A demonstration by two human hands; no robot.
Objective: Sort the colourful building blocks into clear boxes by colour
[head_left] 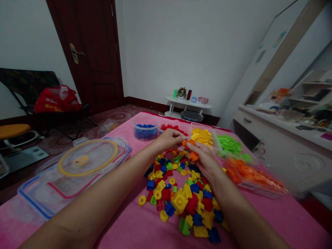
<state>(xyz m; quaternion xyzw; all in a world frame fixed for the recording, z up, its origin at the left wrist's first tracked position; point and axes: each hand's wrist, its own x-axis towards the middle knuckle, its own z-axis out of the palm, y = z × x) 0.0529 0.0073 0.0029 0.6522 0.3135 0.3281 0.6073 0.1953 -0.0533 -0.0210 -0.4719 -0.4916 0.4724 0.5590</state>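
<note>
Left: clear plastic lids with coloured seals (86, 159), stacked; centre: left hand (170, 138), narrow pinch against small orange plastic blocks (193, 156), firmness unclear from here; right hand (203, 155) grips these blocks over a multicoloured plastic block pile (180, 200); right: clear plastic box (259, 192) containing orange pieces (250, 173)

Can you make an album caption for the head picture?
Left hand and right hand hold orange bricks by a colourful pile on pink cloth.
</note>
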